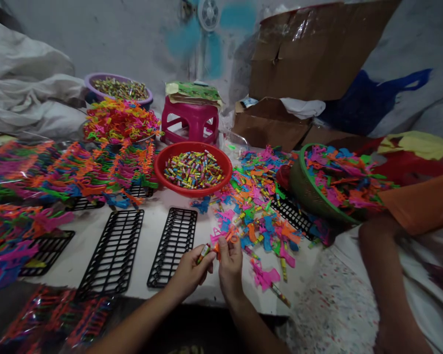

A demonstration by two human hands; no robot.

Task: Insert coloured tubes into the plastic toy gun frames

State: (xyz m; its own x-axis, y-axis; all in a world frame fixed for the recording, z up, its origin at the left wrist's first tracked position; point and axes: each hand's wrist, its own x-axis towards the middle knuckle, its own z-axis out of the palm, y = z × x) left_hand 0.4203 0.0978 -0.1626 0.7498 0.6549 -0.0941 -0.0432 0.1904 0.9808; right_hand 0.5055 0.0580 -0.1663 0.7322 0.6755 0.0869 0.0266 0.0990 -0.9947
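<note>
My left hand [192, 268] pinches a small candy-filled tube [204, 252] with yellow, green and red colouring. Close beside it, my right hand [230, 268] is closed on an orange plastic toy gun [232, 239], partly hidden by the fingers. The two hands nearly meet over the table's front part. A pile of colourful toy guns [268, 223], some with tubes attached, spreads just beyond and to the right. Left of my hands lie a black plastic rack [173, 243] and a second black rack [110, 250]. A pink toy gun [264, 275] lies near the table edge.
A red basin [227, 183] of tubes stands mid-table, before a pink stool [190, 115]. Filled racks of toy guns [92, 169] crowd the left. At right are a green basket [313, 196] and another person's arm [384, 275]. Cardboard boxes [302, 59] and a fan [209, 14] stand behind.
</note>
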